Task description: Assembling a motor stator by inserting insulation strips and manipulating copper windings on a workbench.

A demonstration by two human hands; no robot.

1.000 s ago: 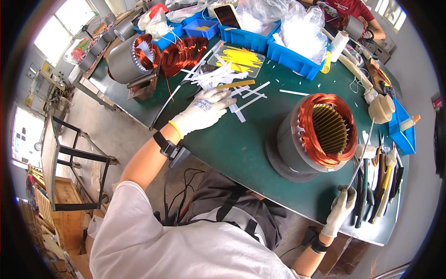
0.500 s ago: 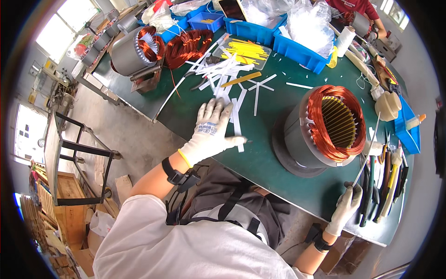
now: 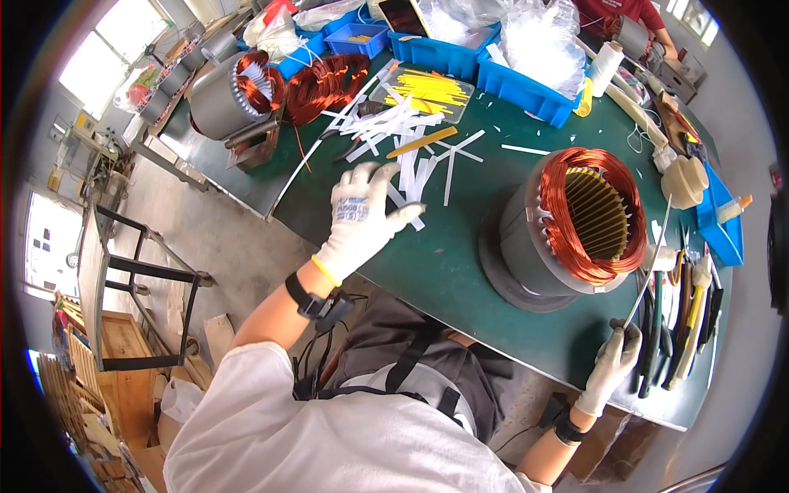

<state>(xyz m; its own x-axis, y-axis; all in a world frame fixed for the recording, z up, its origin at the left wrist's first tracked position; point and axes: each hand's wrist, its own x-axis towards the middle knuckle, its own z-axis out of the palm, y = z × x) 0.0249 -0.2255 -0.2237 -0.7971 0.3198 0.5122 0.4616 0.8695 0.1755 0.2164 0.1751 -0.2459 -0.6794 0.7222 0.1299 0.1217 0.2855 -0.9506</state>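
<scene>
My left hand [image 3: 360,220], in a white glove, hovers with spread fingers over the green table [image 3: 444,271], at the near edge of a scatter of white paper strips [image 3: 403,135]; it appears to hold nothing. My right hand [image 3: 612,368], also gloved, is at the table's near right edge, closed on a thin metal rod [image 3: 649,267] that slants up past a large motor stator [image 3: 575,222]. The stator stands upright between my hands, with copper windings around its open bore.
A row of hand tools [image 3: 682,316] lies right of my right hand. Beyond the strips are a clear tray of yellow strips [image 3: 427,90], blue bins [image 3: 518,78], loose copper coils [image 3: 329,78] and a second stator [image 3: 230,94]. Another person's red sleeve [image 3: 616,12] shows at the far edge.
My left hand has drawn back from the pile of strips toward the near edge of the table, fingers spreading. My right hand has stayed by the tool row.
</scene>
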